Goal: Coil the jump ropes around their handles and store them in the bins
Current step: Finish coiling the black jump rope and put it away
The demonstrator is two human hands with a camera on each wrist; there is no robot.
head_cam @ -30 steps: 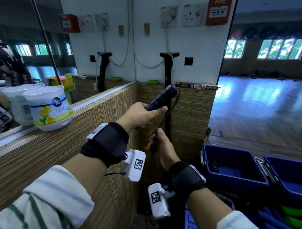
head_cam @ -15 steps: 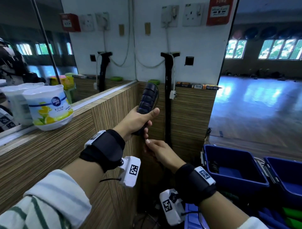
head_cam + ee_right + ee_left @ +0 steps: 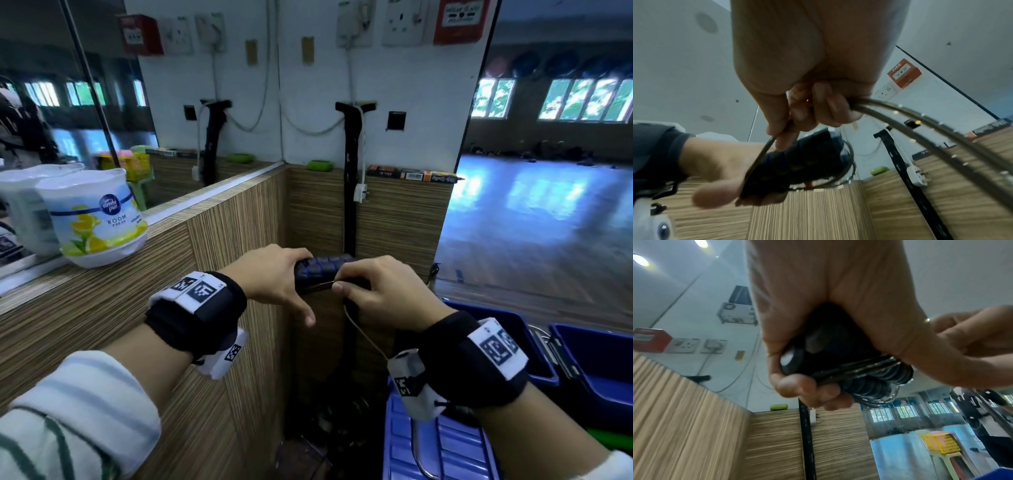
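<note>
Left hand [image 3: 818, 321] around coiled handles [image 3: 849, 369]

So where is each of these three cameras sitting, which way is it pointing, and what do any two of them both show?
Head: on the head, facing forward and down; both forearms, left hand, right hand, black ribbed jump-rope handles, blue plastic bins.
Left wrist: under the left wrist, looking along the palm; curled fingers grip the handles.
Right wrist: under the right wrist; fingers pinch the thin dark rope.
Shared: all show the handles and the wood-striped wall panel.
</note>
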